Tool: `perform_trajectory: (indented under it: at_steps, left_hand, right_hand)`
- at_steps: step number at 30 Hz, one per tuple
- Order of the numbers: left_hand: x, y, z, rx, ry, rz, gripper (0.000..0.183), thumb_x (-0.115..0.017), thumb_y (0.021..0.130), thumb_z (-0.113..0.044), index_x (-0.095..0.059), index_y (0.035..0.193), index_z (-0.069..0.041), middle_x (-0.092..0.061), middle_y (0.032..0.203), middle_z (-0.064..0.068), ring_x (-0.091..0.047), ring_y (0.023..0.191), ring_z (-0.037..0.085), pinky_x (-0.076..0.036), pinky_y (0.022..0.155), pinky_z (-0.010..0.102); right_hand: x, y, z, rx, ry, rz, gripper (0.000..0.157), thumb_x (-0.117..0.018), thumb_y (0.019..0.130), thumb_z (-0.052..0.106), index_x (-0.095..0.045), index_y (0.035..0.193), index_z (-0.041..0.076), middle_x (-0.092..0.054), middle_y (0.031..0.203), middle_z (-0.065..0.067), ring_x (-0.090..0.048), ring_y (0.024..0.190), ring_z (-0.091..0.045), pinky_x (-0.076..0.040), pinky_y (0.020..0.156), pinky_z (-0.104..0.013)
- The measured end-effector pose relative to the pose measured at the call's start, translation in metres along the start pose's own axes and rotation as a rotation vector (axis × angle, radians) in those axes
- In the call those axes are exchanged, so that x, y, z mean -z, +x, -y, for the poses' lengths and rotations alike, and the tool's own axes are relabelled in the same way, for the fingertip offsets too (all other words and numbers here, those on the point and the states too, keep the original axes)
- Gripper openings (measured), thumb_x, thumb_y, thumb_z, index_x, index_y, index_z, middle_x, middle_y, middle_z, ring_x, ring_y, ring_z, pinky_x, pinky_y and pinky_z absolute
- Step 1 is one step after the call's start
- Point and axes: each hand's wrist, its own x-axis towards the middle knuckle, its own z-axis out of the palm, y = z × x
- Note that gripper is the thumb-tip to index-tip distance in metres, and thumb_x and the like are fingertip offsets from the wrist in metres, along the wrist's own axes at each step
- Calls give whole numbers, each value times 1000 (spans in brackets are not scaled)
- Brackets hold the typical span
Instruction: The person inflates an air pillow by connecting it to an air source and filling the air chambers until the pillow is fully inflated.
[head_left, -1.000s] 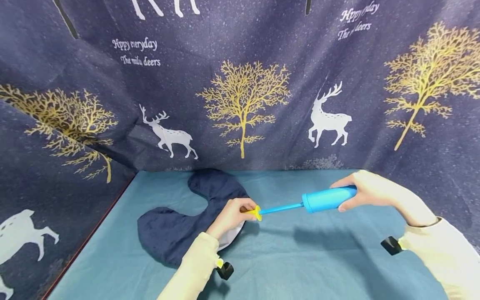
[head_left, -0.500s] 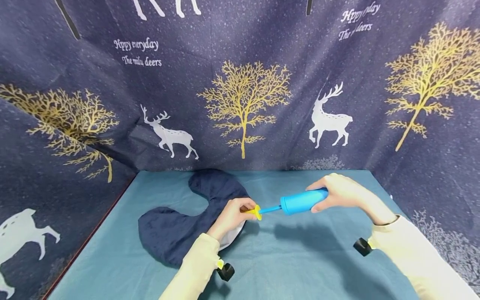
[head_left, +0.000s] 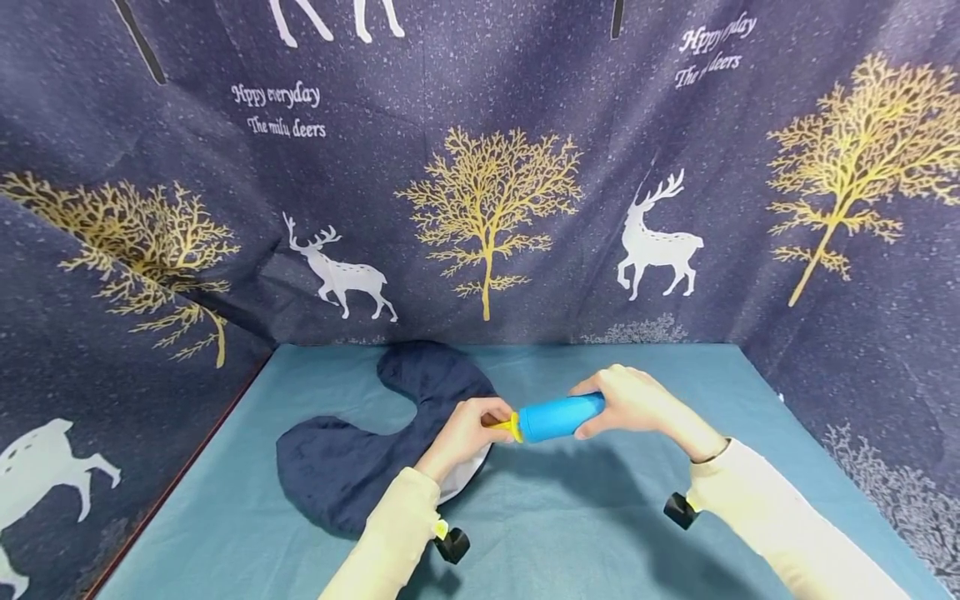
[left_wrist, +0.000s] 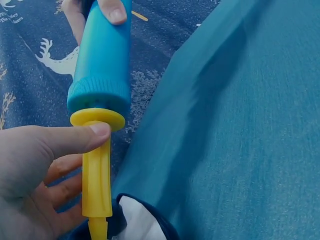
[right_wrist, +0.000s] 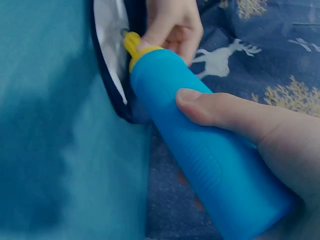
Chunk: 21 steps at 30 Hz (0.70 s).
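My left hand (head_left: pixel 468 429) pinches the yellow nozzle (left_wrist: pixel 96 185) of a hand air pump, thumb just under its round flange. Around the pump's blue barrel (head_left: pixel 561 417), my right hand (head_left: pixel 628 402) is wrapped at the far end, its thumb lying along the side in the right wrist view. The barrel sits right up against the yellow flange, with no blue rod showing between. Below the left hand lies a navy U-shaped neck pillow (head_left: pixel 352 467) with a white inner part (left_wrist: pixel 140 220) showing at its edge. The nozzle's narrow tip (left_wrist: pixel 98 229) points to that pillow.
A teal cloth (head_left: pixel 570 533) covers the table. Behind and beside it hangs a dark blue curtain (head_left: pixel 525 75) printed with white deer and golden trees. Each wrist wears a small black camera, such as the one on the right wrist (head_left: pixel 680 511).
My right hand has moved left with the blue barrel, sliding it over the rod until it meets the yellow flange. The left hand and the pillow have stayed in place.
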Motion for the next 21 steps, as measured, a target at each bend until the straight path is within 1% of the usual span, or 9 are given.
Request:
perform_trajectory:
  at_steps: [4,8,11,14,21]
  left_hand:
    - [0,3,0,-31,25,-2,18,-78,82,-8,-72,100,-8,-75,99,9,-68,83,16,-54,74,23]
    - [2,4,-1,-66,44,26,18,-77,84,-11,-72,101,-9,-76,99,8,-69,83,15,-54,75,21]
    - [4,4,-3,-81,65,46,18,-77,85,-13,-72,102,-11,-76,99,7,-70,84,14,-54,76,21]
    - [6,4,-4,-78,75,57,19,-76,85,-13,-73,104,-12,-76,99,5,-70,85,14,-54,77,21]
    - [6,2,-2,-68,57,74,21,-76,86,-12,-72,106,-9,-75,101,7,-71,87,17,-55,78,22]
  right_hand:
    - [-6,-1,4,2,-1,-32,53,-86,67,47,-75,114,23,-76,102,3,-60,79,-8,-44,63,-28]
    - [-3,-6,4,1,-49,-49,56,-86,67,50,-74,116,25,-76,103,4,-61,81,-10,-44,63,-28]
    - [4,-12,1,6,-70,-59,57,-86,67,52,-74,116,26,-75,105,4,-63,83,-11,-45,63,-29]
    - [14,-18,-3,9,-68,-55,58,-85,67,53,-74,116,25,-76,105,3,-62,81,-11,-44,63,-30]
    - [33,-35,-18,-40,-68,-18,61,-85,65,56,-73,118,27,-75,104,6,-58,77,-5,-43,62,-27]
